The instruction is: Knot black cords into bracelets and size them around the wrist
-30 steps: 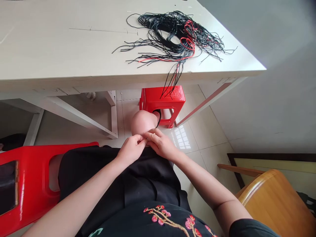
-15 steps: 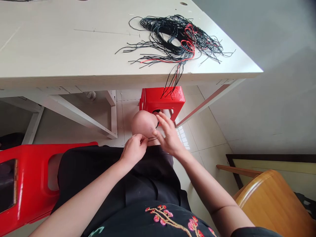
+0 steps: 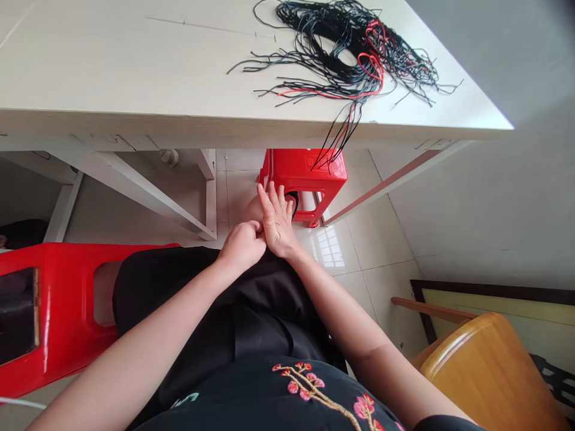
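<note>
My left hand (image 3: 244, 244) is closed over my lap, its thumb and fingers pinched together; the black cord seen between its fingers earlier is hidden now. Against its fingertips rests the heel of my right hand (image 3: 277, 224), which is spread open with the palm turned toward the left and the fingers pointing at the table. Above both hands, a tangled bundle of black cords (image 3: 323, 66) with a red cord (image 3: 381, 75) among them lies on the white table (image 3: 135, 72). Several cord ends hang over the table's front edge.
Under the table stands a red stool (image 3: 309, 170). Another red stool (image 3: 67, 299) is at my left, with a dark flat object (image 3: 18, 314) on it. A wooden chair (image 3: 489, 371) stands at the lower right, and a grey wall (image 3: 503, 197) rises at the right.
My right hand has moved left against my left hand, its fingers now straight. The view has shifted, so the table and cords appear higher and the cords further right. My knee is now mostly covered.
</note>
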A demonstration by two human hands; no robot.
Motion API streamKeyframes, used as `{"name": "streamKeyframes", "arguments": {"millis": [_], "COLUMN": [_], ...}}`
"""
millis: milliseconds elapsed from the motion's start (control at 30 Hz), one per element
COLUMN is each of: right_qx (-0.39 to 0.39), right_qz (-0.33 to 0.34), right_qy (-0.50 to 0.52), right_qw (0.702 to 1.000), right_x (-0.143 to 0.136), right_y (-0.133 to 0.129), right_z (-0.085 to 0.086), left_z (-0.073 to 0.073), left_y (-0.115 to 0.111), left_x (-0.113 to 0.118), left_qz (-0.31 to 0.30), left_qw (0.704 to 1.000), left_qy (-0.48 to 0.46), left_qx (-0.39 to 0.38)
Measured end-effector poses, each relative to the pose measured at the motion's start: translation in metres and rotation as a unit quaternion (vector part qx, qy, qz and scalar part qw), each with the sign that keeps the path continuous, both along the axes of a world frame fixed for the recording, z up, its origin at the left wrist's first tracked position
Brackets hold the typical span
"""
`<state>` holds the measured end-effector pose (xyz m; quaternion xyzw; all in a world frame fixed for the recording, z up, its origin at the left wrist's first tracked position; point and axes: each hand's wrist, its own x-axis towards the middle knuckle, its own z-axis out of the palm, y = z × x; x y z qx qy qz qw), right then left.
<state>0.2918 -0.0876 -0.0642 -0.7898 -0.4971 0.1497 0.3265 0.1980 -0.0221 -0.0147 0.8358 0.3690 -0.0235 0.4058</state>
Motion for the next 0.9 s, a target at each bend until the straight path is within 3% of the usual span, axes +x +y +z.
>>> {"name": "streamKeyframes", "arguments": {"millis": [267, 733, 900], "right_qx": [-0.046, -0.045, -0.06], "right_qz": [-0.069, -0.085, -0.116], "right_qy": [-0.006, -0.011, -0.002], "right_qw": [0.997, 0.995, 0.991], "right_x": [0.006, 0.011, 0.01], "right_y": [0.028, 0.048, 0.055], "right_z": [0.005, 0.011, 0.016], "left_z": [0.004, 0.015, 0.007], "left_y": [0.011, 0.017, 0.024], "left_x": [-0.001, 0.001, 0.0], "left_qz": [0.009, 0.079, 0.094], "left_qw": [1.0, 0.993, 0.99], "left_qy": [0.026, 0.058, 0.065], "left_qx": [-0.009, -0.067, -0.085]}}
